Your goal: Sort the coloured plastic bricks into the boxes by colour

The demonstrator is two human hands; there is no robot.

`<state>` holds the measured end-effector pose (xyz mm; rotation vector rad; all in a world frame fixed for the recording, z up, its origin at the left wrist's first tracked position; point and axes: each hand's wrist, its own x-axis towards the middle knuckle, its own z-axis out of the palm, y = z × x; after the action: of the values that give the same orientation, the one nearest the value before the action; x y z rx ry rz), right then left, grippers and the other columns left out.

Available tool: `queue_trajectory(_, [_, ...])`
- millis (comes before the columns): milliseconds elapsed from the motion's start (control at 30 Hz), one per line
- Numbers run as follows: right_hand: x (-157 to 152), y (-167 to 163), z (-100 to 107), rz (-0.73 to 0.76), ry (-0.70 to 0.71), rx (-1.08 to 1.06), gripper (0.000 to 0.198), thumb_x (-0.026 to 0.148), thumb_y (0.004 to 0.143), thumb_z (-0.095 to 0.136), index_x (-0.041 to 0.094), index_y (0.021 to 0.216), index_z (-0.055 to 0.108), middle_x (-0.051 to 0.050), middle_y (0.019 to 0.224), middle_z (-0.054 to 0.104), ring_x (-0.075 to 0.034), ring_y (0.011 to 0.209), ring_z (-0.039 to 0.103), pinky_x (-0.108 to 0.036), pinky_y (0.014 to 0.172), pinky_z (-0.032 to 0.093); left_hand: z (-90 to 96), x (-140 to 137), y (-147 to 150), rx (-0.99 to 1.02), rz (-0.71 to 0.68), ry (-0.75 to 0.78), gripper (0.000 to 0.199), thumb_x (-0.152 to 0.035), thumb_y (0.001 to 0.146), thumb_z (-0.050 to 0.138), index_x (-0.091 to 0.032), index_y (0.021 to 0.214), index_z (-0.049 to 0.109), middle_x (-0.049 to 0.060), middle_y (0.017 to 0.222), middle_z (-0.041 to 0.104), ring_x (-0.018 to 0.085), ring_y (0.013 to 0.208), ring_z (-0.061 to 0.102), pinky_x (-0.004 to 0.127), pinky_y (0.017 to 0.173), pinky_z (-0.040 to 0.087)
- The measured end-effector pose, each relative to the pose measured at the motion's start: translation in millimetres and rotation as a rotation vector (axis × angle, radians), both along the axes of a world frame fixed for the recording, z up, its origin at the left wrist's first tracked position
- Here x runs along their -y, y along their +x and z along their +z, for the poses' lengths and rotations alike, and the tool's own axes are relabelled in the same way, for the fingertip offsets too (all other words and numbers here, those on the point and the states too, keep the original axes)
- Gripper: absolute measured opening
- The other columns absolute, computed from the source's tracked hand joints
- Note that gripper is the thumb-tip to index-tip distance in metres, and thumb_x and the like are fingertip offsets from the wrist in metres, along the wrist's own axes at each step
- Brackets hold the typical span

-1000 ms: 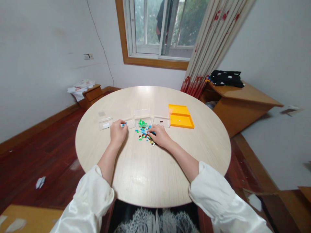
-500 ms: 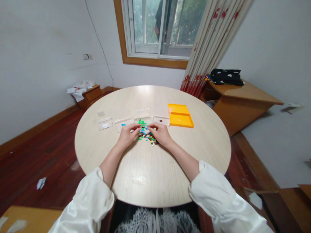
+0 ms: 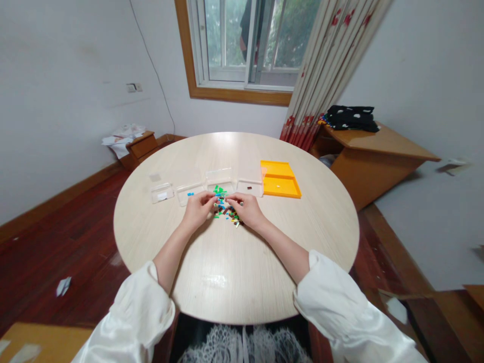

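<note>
A loose pile of small building bricks [image 3: 226, 209] in green, blue, brown and yellow lies on the table between my hands. My left hand [image 3: 198, 209] is at its left edge, thumb and fingertips pinched together. Specks of blue show by those fingertips, but I cannot tell whether they are held. My right hand [image 3: 247, 209] reaches over the pile's right side, its fingers also closed in a pinch; whatever is in them is too small to make out. Green bricks [image 3: 219, 190] sit just beyond, at the front of a clear box [image 3: 220, 176].
Left of the pile are a clear box holding blue bricks [image 3: 190, 194] and a small clear box [image 3: 162, 193] with white pieces. To the right, one clear box holds a brown brick [image 3: 249, 188]. An open yellow case [image 3: 282, 195] with a white piece lies beside it on the round table [image 3: 234, 282].
My fingertips have shifted slightly over the pile. Blue that showed at my right fingertips is no longer there, and blue now shows by my left ones. The boxes have not moved on the table.
</note>
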<state>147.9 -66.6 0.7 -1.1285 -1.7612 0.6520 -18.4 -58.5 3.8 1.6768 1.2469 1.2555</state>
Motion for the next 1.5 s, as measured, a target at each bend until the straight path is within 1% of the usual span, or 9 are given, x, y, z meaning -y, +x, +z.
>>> queue_trajectory(133, [-0.8,2.4,-5.1,0.058,0.086,0.23,0.015,0.013,0.08,0.058,0.017,0.087,0.071,-0.007,0.09,0.07,-0.017,0.086,0.061,-0.03,0.08,0.044,7.1,-3.3,-16.7,-0.178,0.371,0.086,0.024,-0.033,0.076,0.052,-0.014,0.08,0.066,0.003,0.061,0.065,0.014,0.056,0.058,0.024,0.057,0.042])
queue_trajectory(200, [-0.5,2.9,-7.3,0.085,0.118,0.326,0.015,0.013,0.081,0.059,0.018,0.089,0.07,-0.008,0.094,0.069,-0.018,0.092,0.058,-0.033,0.084,0.041,9.6,-3.7,-24.5,-0.307,0.48,0.106,0.024,-0.032,0.077,0.051,-0.014,0.08,0.067,0.004,0.062,0.065,0.015,0.057,0.058,0.025,0.058,0.04])
queue_trajectory(400, [3.3,2.3,-6.8,0.123,0.137,0.457,0.016,0.016,0.084,0.057,0.02,0.093,0.07,-0.008,0.099,0.066,-0.02,0.098,0.055,-0.036,0.084,0.035,8.6,-4.1,-31.4,-0.565,0.549,0.045,0.025,-0.034,0.078,0.05,-0.018,0.079,0.069,0.007,0.066,0.067,0.021,0.062,0.058,0.029,0.058,0.036])
queue_trajectory(633, [2.5,1.1,-6.5,0.113,0.13,0.518,0.016,0.016,0.086,0.055,0.019,0.091,0.069,-0.008,0.096,0.067,-0.019,0.096,0.055,-0.034,0.082,0.033,7.6,-6.3,-33.4,-0.653,0.582,-0.001,0.026,-0.036,0.079,0.05,-0.019,0.08,0.07,0.009,0.07,0.068,0.024,0.066,0.06,0.031,0.061,0.037])
queue_trajectory(867, [0.0,2.4,-5.7,0.051,0.105,0.551,0.013,0.014,0.084,0.056,0.017,0.085,0.069,-0.007,0.089,0.067,-0.019,0.09,0.056,-0.031,0.079,0.034,13.2,-4.5,-32.8,-0.692,0.572,-0.052,0.026,-0.036,0.08,0.051,-0.018,0.077,0.068,0.009,0.074,0.069,0.024,0.071,0.062,0.032,0.064,0.037])
queue_trajectory(1000, [-0.5,2.4,-4.5,0.026,0.076,0.549,0.015,0.011,0.084,0.055,0.015,0.084,0.069,-0.008,0.09,0.068,-0.018,0.088,0.056,-0.03,0.08,0.035,14.0,-3.7,-30.3,-0.678,0.564,-0.03,0.027,-0.038,0.08,0.05,-0.017,0.073,0.067,0.007,0.071,0.068,0.021,0.067,0.06,0.03,0.063,0.037])
queue_trajectory(1267, [1.2,2.2,-5.1,-0.003,0.097,0.496,0.015,0.013,0.083,0.056,0.016,0.09,0.069,-0.007,0.093,0.068,-0.018,0.092,0.056,-0.031,0.082,0.034,3.7,-6.4,-20.9,-0.535,0.293,0.131,0.024,-0.033,0.079,0.05,-0.017,0.075,0.067,0.003,0.068,0.066,0.016,0.063,0.057,0.028,0.064,0.04])
queue_trajectory(1400, [1.7,2.5,-5.7,0.029,0.1,0.529,0.015,0.016,0.084,0.057,0.018,0.09,0.07,-0.007,0.097,0.067,-0.019,0.094,0.055,-0.033,0.082,0.033,-3.3,-10.0,-22.6,-0.58,0.178,0.211,0.019,-0.025,0.077,0.052,-0.018,0.08,0.07,0.005,0.077,0.066,0.018,0.075,0.058,0.031,0.074,0.041])
queue_trajectory(1500, [1.5,2.3,-4.9,0.031,0.082,0.545,0.015,0.015,0.085,0.056,0.017,0.09,0.07,-0.008,0.097,0.067,-0.019,0.095,0.055,-0.033,0.081,0.033,-6.2,-10.4,-23.6,-0.663,0.129,0.219,0.019,-0.025,0.076,0.056,-0.019,0.085,0.071,0.006,0.081,0.063,0.02,0.082,0.056,0.036,0.079,0.039])
